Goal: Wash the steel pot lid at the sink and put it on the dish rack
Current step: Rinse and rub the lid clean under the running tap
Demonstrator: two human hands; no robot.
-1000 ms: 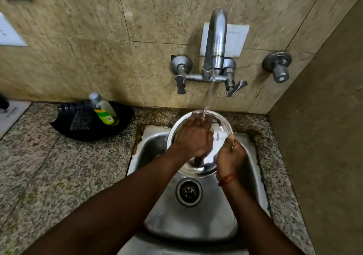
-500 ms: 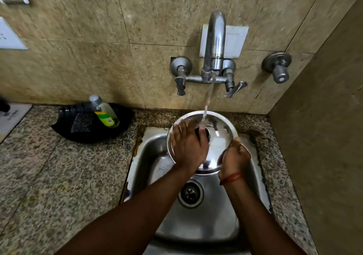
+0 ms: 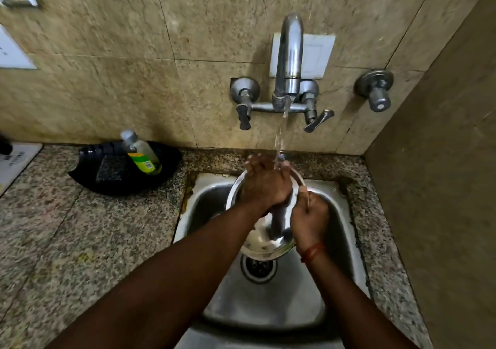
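The round steel pot lid is tilted over the steel sink, under running water from the wall tap. My right hand grips the lid's right rim. My left hand lies flat on the lid's upper face with fingers spread, in the water stream, and hides much of the lid. No dish rack is in view.
A black tray on the granite counter left of the sink holds a soap bottle and a dark scrub pad. A wall rises close on the right. The drain sits below the lid.
The lid has tipped more upright and dropped lower in the sink. My left hand slid up its face toward the far rim, under the stream.
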